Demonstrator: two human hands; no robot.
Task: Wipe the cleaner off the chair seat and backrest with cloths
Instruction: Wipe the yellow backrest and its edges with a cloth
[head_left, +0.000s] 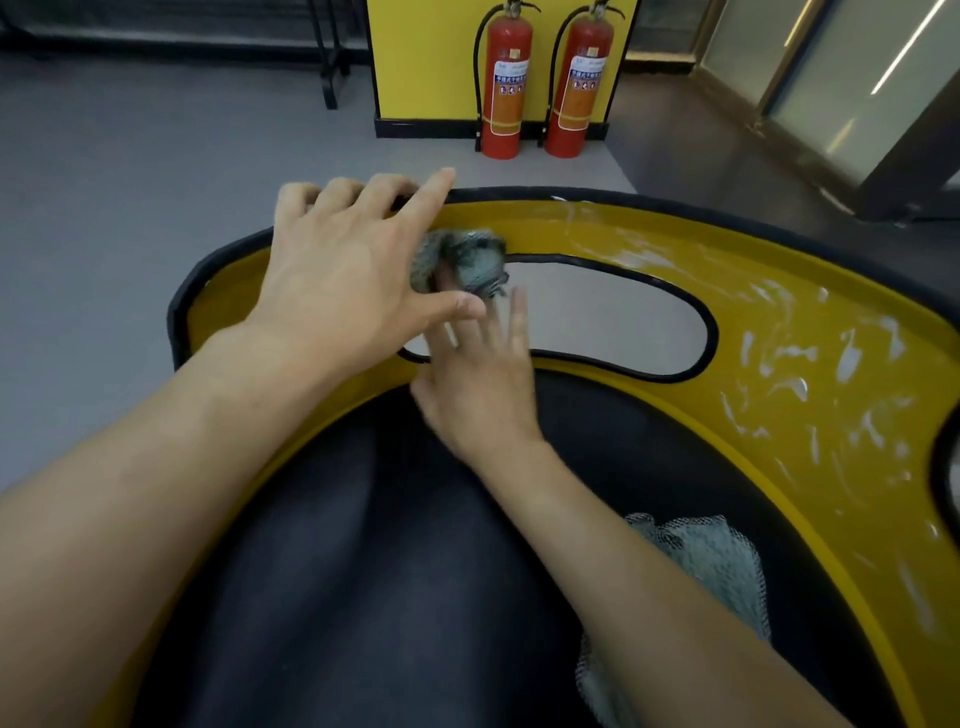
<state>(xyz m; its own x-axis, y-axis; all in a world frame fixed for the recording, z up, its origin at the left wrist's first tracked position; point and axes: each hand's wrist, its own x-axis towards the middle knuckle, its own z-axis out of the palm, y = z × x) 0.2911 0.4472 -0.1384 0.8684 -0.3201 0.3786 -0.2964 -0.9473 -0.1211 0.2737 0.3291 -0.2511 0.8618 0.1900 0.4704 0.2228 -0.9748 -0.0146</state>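
Note:
The chair has a yellow backrest (597, 231) with black trim, an oval opening in it, and a black seat (363, 571). White cleaner streaks (789, 364) cover the right part of the backrest. My left hand (337, 270) lies on the backrest's top left, fingers hooked over the rim. A bunched grey-green cloth (462, 260) is pressed against the backrest at the opening's upper left corner. My right hand (480, 379) reaches up from the seat; its leading fingers are in the cloth, partly hidden by my left thumb. A second cloth (711, 561) lies on the seat under my right forearm.
Two red fire extinguishers (506, 83) stand on the grey floor against a yellow pillar (426, 62) behind the chair. Black furniture legs (330, 67) stand at the back left. Glass panels (857, 88) run along the right.

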